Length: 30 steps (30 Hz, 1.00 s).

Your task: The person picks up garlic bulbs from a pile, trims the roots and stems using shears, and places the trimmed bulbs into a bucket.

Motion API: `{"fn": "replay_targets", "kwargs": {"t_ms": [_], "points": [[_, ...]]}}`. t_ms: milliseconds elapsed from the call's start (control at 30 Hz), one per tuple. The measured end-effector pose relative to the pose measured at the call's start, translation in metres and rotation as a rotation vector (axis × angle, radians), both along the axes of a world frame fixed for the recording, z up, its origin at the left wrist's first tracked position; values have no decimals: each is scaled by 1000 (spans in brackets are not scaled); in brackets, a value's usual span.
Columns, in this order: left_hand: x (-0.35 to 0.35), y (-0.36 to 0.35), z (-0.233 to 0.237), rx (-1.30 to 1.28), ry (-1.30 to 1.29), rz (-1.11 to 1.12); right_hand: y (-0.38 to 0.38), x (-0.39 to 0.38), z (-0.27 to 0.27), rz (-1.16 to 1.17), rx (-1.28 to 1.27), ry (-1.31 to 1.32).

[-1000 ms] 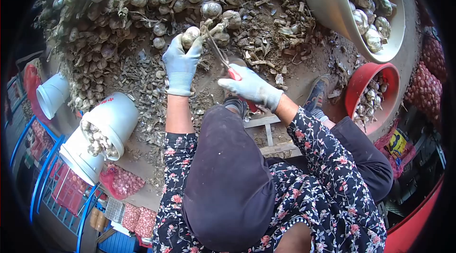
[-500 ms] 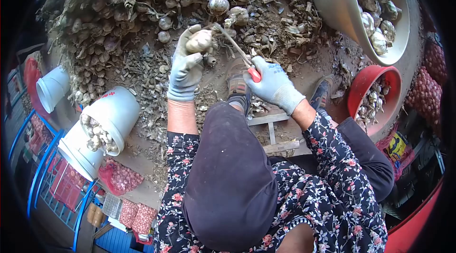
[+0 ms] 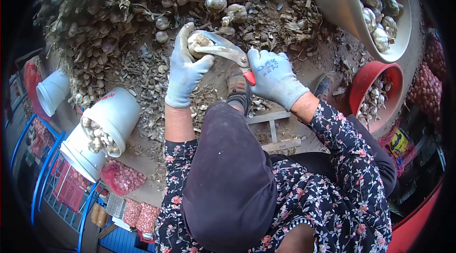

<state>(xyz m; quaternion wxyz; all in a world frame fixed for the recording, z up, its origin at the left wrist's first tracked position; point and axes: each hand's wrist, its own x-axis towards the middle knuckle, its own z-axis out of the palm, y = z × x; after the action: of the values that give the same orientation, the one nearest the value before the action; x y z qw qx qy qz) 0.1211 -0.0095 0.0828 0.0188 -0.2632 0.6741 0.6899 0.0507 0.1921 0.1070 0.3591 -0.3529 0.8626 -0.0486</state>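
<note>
My left hand [image 3: 185,70], in a pale grey-blue glove, is closed round a garlic bulb [image 3: 198,44] between thumb and fingers. The bulb's cut or root face is turned toward the blades. My right hand [image 3: 274,76], gloved the same way, grips a pair of pruning shears [image 3: 232,53] with red handles. Their blades are spread apart and lie against the bulb, one above and one below its right side. Most of the shears' handles are hidden inside the right glove.
A heap of garlic with stalks [image 3: 109,20] lies ahead. At right stand a cream bucket [image 3: 332,11] and a red tub [image 3: 365,79], both holding garlic. White buckets [image 3: 118,110] tip over at left. Mesh sacks [image 3: 124,177] and a blue rail [image 3: 50,167] are beyond. Trimmings cover the ground.
The shears' blades have opened and swung left onto the bulb. My left hand has turned the bulb so its flat end faces the shears.
</note>
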Motion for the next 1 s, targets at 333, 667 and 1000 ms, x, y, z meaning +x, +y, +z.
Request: {"fn": "replay_targets", "kwargs": {"t_ms": [333,667,1000], "points": [[7,-6,-18,167,-111,-57,19,4,-26,-243,-70,-150],[0,10,19,432,-122,-171,39,-26,4,214,-115,39],[9,5,15,410,-184,-160,28,-30,8,324,-72,-20]]}}
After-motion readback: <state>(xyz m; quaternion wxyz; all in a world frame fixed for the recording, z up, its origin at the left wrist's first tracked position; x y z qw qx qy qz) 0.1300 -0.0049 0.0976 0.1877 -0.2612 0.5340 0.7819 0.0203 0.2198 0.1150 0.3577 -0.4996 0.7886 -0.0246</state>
